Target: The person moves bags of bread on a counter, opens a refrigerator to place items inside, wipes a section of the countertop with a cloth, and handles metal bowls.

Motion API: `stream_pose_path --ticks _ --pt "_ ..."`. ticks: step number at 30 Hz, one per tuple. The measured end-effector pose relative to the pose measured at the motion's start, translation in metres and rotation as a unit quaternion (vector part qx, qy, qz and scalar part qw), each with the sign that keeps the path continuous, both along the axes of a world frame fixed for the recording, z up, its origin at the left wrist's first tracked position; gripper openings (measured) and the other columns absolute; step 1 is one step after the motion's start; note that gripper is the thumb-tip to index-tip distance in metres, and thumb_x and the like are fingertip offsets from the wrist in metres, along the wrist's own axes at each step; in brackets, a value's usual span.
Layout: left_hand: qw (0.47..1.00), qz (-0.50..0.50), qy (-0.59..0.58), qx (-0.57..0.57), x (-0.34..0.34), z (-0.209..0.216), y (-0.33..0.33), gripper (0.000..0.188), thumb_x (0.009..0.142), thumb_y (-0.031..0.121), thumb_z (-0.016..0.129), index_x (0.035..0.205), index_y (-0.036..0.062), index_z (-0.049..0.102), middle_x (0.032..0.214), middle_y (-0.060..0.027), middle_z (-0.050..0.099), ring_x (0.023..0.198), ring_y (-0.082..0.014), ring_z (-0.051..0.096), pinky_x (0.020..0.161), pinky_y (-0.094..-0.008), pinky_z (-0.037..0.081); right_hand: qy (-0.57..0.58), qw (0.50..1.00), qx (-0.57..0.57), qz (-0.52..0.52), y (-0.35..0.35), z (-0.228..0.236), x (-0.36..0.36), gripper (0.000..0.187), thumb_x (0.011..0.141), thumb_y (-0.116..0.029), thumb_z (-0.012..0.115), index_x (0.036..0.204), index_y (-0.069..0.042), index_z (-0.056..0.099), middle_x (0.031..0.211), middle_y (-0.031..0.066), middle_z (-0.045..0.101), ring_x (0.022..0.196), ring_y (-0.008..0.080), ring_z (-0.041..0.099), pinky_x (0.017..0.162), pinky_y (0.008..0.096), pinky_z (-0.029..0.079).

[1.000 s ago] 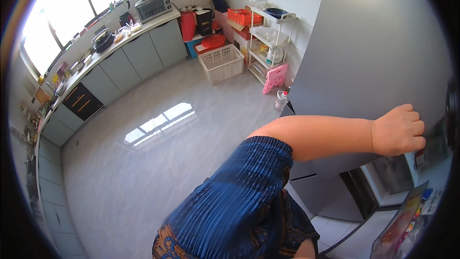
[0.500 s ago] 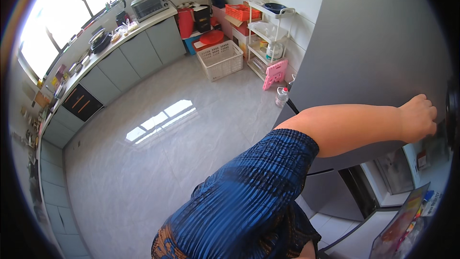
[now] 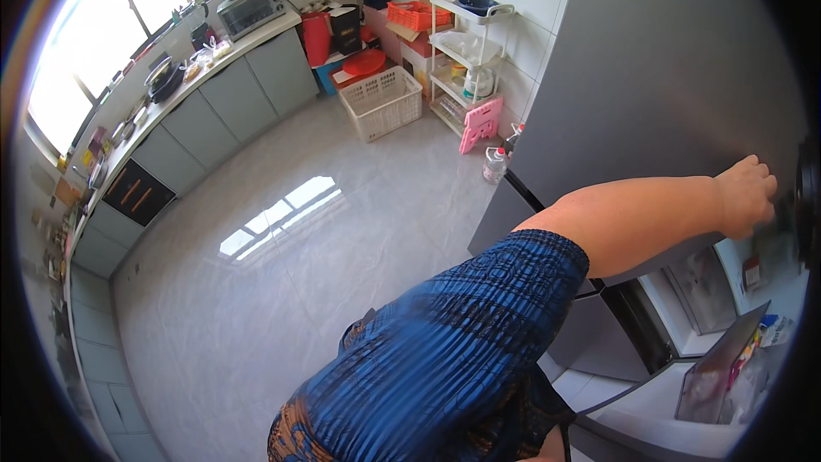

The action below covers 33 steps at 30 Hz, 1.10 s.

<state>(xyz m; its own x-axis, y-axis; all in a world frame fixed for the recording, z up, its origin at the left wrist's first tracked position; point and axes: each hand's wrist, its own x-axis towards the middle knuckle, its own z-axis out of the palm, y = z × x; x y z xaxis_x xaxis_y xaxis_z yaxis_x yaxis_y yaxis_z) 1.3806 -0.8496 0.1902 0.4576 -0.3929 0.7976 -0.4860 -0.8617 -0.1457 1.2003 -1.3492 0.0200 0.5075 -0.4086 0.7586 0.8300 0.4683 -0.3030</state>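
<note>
My left hand [image 3: 744, 197] reaches far to the right at the end of a bare forearm, past a blue patterned sleeve. Its fingers are curled at the edge of a large grey refrigerator door [image 3: 658, 94]; the fingertips are partly hidden. Below the hand, the refrigerator's lit inside shows. A clear-fronted drawer [image 3: 708, 381] there tilts outward, with colourful plastic packages [image 3: 753, 359] inside. Another clear drawer front [image 3: 701, 287] lies further in. My right hand does not show; only a small patch of skin appears at the lower edge.
A grey lower door [image 3: 599, 338] stands near my body. Beyond it are a water bottle [image 3: 495, 165], a pink folding stool [image 3: 481, 124], a white rack [image 3: 470, 51] and a white basket [image 3: 385, 111]. A counter with cabinets [image 3: 205, 128] curves along the left.
My view has shifted slightly, so the room's things sit a little further left. My left hand stays at the door's edge. The clear-fronted drawer appears a little higher in view.
</note>
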Motion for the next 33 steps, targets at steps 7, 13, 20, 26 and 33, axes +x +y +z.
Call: stream_pose_path --ticks 7,13,20,26,33 --pt "1.000 -0.002 0.023 -0.020 0.005 0.001 0.000 0.030 0.076 0.030 0.067 0.103 0.0224 0.073 0.105 -0.0038 0.060 0.103 -0.0223 0.050 0.088 -0.0355 0.036 0.189 0.982 0.003 0.003 0.178 0.041 0.030 0.024 0.097 -0.041 0.051 0.094 -0.018 0.058 0.076 -0.0065 0.053 0.065 0.0088 0.048 0.055 0.0225 0.035" --pt "0.978 -0.112 -0.032 -0.172 -0.047 -0.050 0.035 0.018 0.076 0.022 0.070 0.093 0.0158 0.067 0.093 -0.0062 0.059 0.093 -0.0256 0.055 0.082 -0.0384 0.041 0.286 0.916 -0.229 0.160 0.235 0.013 0.072 0.036 0.103 -0.024 0.043 0.133 -0.004 0.047 0.114 0.0018 0.051 0.088 0.0106 0.046 0.080 0.0241 0.039" --pt "0.952 0.058 0.237 -0.185 -0.214 -0.234 0.122 0.019 0.083 0.017 0.066 0.101 0.0128 0.059 0.091 -0.0062 0.059 0.091 -0.0258 0.058 0.081 -0.0411 0.044 0.370 0.882 -0.275 0.096 0.288 0.001 0.109 0.038 0.101 -0.026 0.047 0.134 -0.007 0.050 0.118 0.0004 0.053 0.087 0.0077 0.048 0.079 0.0221 0.038" --pt "0.743 0.350 0.467 -0.328 -0.435 -0.342 0.143 0.026 0.087 0.018 0.061 0.113 0.0178 0.062 0.100 -0.0092 0.063 0.099 -0.0296 0.060 0.087 -0.0431 0.046 0.379 0.891 -0.245 0.051 0.308 -0.007 0.156 0.038 0.099 -0.026 0.052 0.133 -0.008 0.052 0.123 0.0036 0.054 0.093 0.0103 0.052 0.083 0.0235 0.041" --pt "0.346 0.620 0.411 -0.572 -0.652 -0.419 0.068 0.028 0.078 0.026 0.067 0.104 0.0177 0.070 0.092 -0.0107 0.070 0.087 -0.0297 0.066 0.077 -0.0407 0.053 0.304 0.915 -0.265 0.030 0.411 -0.017 0.113 0.037 0.101 -0.026 0.049 0.126 0.002 0.051 0.111 0.0073 0.055 0.082 0.0112 0.050 0.075 0.0232 0.042"
